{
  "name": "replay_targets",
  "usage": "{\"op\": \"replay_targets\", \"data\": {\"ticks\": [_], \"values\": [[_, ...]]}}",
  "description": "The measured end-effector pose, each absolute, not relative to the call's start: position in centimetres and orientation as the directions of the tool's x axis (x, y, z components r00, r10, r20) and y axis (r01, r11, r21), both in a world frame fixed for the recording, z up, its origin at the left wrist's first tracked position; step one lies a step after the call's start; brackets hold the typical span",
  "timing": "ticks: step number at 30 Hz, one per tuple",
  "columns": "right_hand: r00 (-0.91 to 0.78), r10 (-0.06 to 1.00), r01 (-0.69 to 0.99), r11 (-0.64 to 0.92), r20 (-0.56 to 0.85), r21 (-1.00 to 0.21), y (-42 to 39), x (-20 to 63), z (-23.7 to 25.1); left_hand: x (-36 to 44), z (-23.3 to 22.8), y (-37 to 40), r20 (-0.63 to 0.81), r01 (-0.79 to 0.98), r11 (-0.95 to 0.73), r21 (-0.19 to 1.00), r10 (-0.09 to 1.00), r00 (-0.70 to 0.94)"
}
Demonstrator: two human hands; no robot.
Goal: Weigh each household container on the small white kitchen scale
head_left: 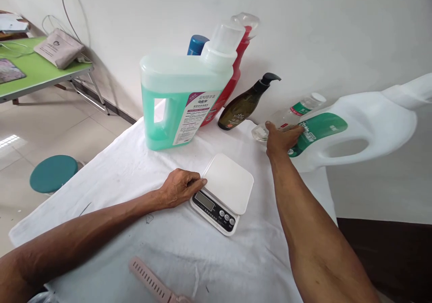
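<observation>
A white digital kitchen scale (pixel 229 184) lies at an angle on the cloth, its dark display and buttons facing me. My left hand (pixel 180 188) is at its left edge, fingers curled and thumb against the rim of the plate. My right hand (pixel 282 140) reaches to the clear plastic bottle (pixel 281 118) with a green and red label, thumb and fingers spread in front of its lower part. I cannot tell whether they press on it. Just right of those fingers stands a large white jug (pixel 364 114) with a green label and a side handle.
A jug of green liquid (pixel 165 82), a red bottle (pixel 238 60), a blue cap (pixel 197 44) and a dark pump bottle (pixel 245 103) stand along the wall. A pink watch strap (pixel 151 278) lies near me. Beyond are a teal stool (pixel 54 173) and a green table (pixel 29 64).
</observation>
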State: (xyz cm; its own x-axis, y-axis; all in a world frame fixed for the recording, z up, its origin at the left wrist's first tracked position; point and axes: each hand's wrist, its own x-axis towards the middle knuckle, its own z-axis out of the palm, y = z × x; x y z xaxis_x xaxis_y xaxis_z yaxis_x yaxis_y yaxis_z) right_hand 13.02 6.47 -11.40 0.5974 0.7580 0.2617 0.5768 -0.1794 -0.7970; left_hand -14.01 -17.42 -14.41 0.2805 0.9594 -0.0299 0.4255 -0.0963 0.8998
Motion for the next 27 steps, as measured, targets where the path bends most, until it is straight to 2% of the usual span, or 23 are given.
{"op": "replay_targets", "data": {"ticks": [3,5,7,9,11,15,20,27], "values": [[0.610,0.722,0.610,-0.164,0.328,-0.775,4.6,12.7,-10.6,-14.0,-14.5,-17.4,-0.027,0.430,-0.098,0.898,0.961,0.276],[0.604,0.672,0.658,-0.118,0.428,-0.743,3.0,12.3,-10.1,-14.0,-14.6,-17.3,-0.025,0.431,-0.102,0.897,0.960,0.278],[0.511,0.659,0.714,0.032,0.552,-0.700,1.5,11.8,-9.7,-13.9,-14.7,-17.3,-0.023,0.433,-0.105,0.895,0.960,0.281],[0.354,0.697,0.721,0.221,0.623,-0.657,0.7,11.0,-9.5,-14.0,-14.7,-17.3,-0.022,0.436,-0.106,0.894,0.960,0.279],[0.234,0.780,0.659,0.312,0.580,-0.685,0.7,10.0,-9.5,-14.0,-14.8,-17.4,-0.023,0.436,-0.103,0.894,0.961,0.274],[0.193,0.909,0.531,0.221,0.371,-0.818,2.8,7.7,-10.0,-14.0,-14.7,-17.4,-0.017,0.422,-0.104,0.901,0.962,0.273],[0.249,0.911,0.471,0.183,0.329,-0.863,6.2,5.2,-10.6,-13.9,-14.7,-17.4,0.000,0.406,-0.119,0.906,0.960,0.280],[0.267,0.924,0.540,0.093,0.276,-0.836,8.7,4.1,-10.0,-13.8,-15.0,-17.3,0.023,0.395,-0.135,0.909,0.961,0.276]]}}
